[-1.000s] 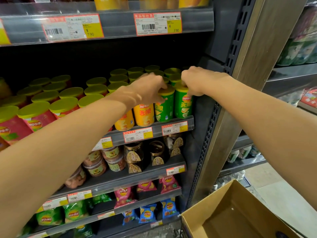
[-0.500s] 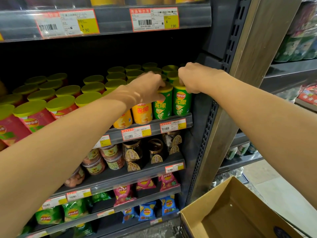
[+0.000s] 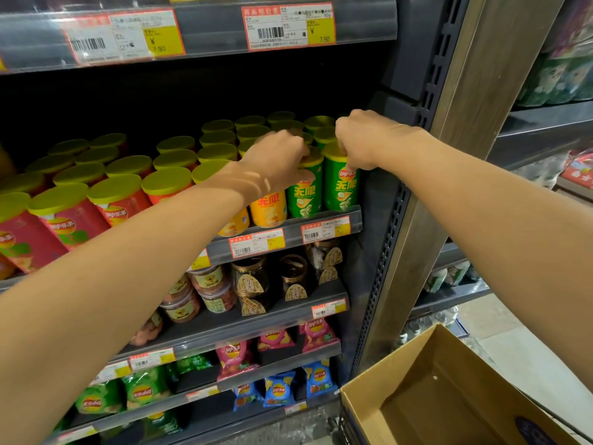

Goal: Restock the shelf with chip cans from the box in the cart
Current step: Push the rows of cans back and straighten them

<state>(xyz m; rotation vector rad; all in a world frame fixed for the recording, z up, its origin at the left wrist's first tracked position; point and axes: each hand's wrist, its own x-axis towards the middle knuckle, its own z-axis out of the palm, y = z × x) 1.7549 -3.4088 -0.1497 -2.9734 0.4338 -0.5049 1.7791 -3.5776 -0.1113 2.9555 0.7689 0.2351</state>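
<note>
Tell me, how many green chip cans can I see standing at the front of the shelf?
2. One green can under the left hand, one green can under the right hand. More behind may be hidden.

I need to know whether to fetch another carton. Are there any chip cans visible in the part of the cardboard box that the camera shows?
No: the visible inside of the cardboard box shows only bare brown cardboard.

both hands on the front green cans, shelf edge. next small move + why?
Probably let go and draw both hands back toward the box. The left hand and right hand each grip a green can already upright at the shelf rail; nothing appears left to seat.
</note>
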